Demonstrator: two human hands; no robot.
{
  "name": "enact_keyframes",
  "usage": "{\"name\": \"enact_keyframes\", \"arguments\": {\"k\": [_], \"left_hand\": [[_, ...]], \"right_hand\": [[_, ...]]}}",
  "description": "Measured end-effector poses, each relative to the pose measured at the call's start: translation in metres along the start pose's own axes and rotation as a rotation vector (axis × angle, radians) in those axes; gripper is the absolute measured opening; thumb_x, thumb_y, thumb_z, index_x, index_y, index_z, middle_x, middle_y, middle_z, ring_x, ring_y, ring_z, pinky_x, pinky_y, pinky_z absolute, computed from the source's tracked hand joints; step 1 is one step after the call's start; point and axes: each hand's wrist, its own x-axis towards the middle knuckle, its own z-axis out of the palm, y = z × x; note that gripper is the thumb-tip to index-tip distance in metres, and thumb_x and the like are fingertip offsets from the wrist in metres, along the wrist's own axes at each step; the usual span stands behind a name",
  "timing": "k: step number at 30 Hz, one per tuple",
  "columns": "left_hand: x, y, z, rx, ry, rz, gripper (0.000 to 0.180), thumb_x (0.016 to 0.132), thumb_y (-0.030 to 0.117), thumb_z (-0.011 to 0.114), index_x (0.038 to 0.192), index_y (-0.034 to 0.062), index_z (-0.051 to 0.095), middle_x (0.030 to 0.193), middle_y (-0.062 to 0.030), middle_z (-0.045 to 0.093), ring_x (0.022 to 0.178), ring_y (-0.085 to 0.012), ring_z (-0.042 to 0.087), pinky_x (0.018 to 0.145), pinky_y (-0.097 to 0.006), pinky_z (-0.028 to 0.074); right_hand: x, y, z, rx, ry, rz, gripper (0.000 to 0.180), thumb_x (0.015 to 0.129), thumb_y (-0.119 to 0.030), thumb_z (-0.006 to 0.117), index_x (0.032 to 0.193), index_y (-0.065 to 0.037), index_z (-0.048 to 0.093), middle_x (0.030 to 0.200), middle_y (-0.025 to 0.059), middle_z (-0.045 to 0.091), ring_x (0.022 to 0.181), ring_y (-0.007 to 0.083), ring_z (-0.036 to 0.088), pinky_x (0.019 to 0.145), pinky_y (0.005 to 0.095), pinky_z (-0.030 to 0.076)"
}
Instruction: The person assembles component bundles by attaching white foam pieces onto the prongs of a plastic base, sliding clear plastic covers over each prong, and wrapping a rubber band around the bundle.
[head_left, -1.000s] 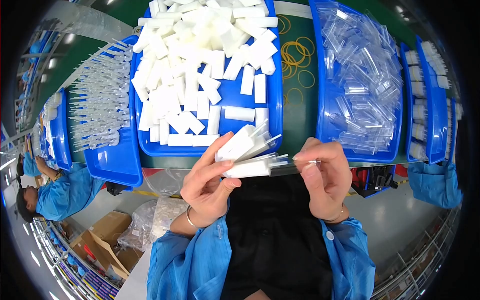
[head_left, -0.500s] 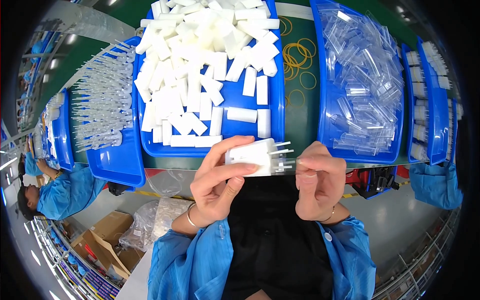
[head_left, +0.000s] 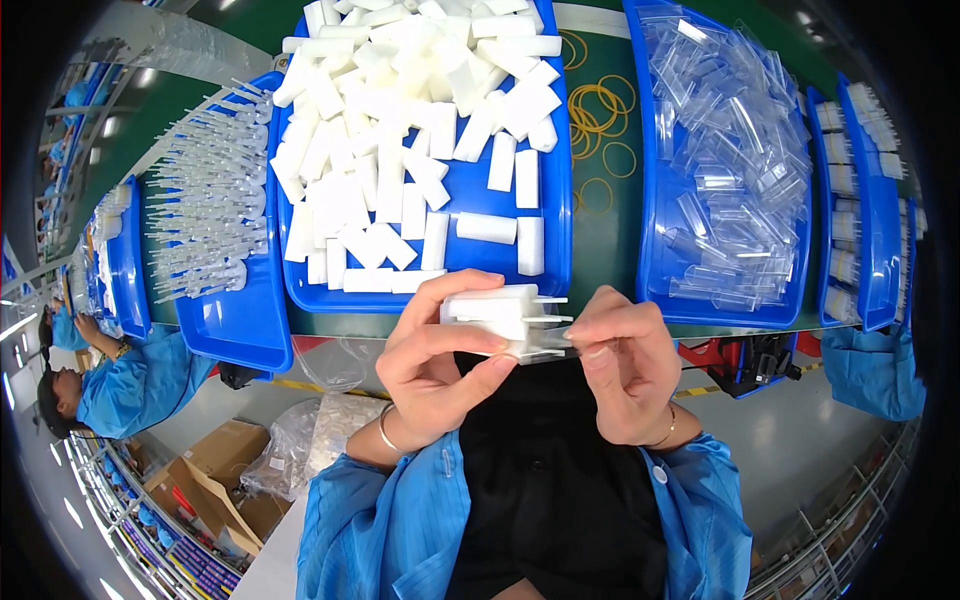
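My left hand (head_left: 428, 372) is closed around a white foam block (head_left: 488, 304), held level in front of my chest. Several thin white prongs (head_left: 546, 320) stick out of the block's right end. Against that end lies a clear plastic piece (head_left: 545, 346), its right edge pinched between the thumb and fingers of my right hand (head_left: 632, 368). My left thumb presses near the plastic's other edge. Whether the plastic wraps round the block or only lies against its side, I cannot tell.
A blue tray (head_left: 552, 180) of loose white foam blocks is straight ahead. To its right lie yellow rubber bands (head_left: 598, 108) and a blue tray (head_left: 652, 290) of clear plastic pieces. On the left, another tray (head_left: 230, 325) bears white pronged parts (head_left: 205, 200). A co-worker (head_left: 130, 385) sits far left.
My right hand has moved left with the plastic piece, closer to my left hand. The foam block has turned slightly and shifted a little left.
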Motion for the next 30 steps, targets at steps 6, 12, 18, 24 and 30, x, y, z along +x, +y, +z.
{"name": "enact_keyframes", "arguments": {"k": [6, 12, 18, 24, 30], "left_hand": [[-0.001, 0.001, 0.003, 0.082, 0.034, 0.076, 0.022, 0.064, -0.004, 0.073, 0.083, 0.0009, 0.063, 0.112, -0.0245, 0.052, 0.100, -0.0283, 0.056, 0.083, -0.034, 0.046], [0.002, 0.009, -0.003, 0.078, -0.019, 0.012, 0.020, 0.067, -0.004, 0.070, 0.086, -0.0016, 0.064, 0.115, -0.0275, 0.052, 0.102, -0.0300, 0.056, 0.085, -0.035, 0.045], [-0.005, 0.009, -0.012, -0.099, -0.086, -0.124, 0.022, 0.072, 0.002, 0.070, 0.092, -0.0043, 0.064, 0.116, -0.0326, 0.050, 0.107, -0.0341, 0.055, 0.088, -0.038, 0.045], [-0.010, -0.002, -0.009, -0.294, -0.010, -0.129, 0.031, 0.072, 0.003, 0.071, 0.100, -0.0054, 0.061, 0.119, -0.0309, 0.049, 0.110, -0.0334, 0.053, 0.090, -0.038, 0.044], [-0.010, 0.001, -0.002, -0.406, 0.027, -0.278, 0.049, 0.070, 0.000, 0.072, 0.114, -0.0081, 0.052, 0.123, -0.0305, 0.045, 0.113, -0.0302, 0.050, 0.093, -0.039, 0.044]], "right_hand": [[0.003, 0.000, -0.002, -0.043, -0.030, -0.048, 0.014, 0.082, -0.001, 0.058, 0.095, 0.001, 0.056, 0.071, 0.0064, 0.055, 0.058, 0.0105, 0.043, 0.050, 0.0210, 0.032], [0.010, -0.003, -0.011, -0.236, -0.006, -0.076, 0.013, 0.077, -0.002, 0.062, 0.090, -0.001, 0.060, 0.069, 0.0052, 0.057, 0.055, 0.0112, 0.042, 0.048, 0.0217, 0.031], [0.012, -0.005, -0.015, -0.261, -0.071, -0.034, 0.018, 0.071, 0.001, 0.065, 0.089, -0.002, 0.064, 0.066, 0.0031, 0.055, 0.055, 0.0116, 0.040, 0.049, 0.0234, 0.029], [0.013, -0.007, -0.014, -0.307, -0.092, -0.079, 0.026, 0.075, -0.004, 0.060, 0.101, -0.001, 0.065, 0.086, 0.0087, 0.055, 0.069, 0.0142, 0.044, 0.059, 0.0247, 0.036], [0.010, 0.002, -0.007, 0.259, -0.061, 0.187, 0.041, 0.084, -0.017, 0.050, 0.121, -0.001, 0.052, 0.129, 0.0170, 0.041, 0.113, 0.0264, 0.042, 0.095, 0.0347, 0.034]]}}
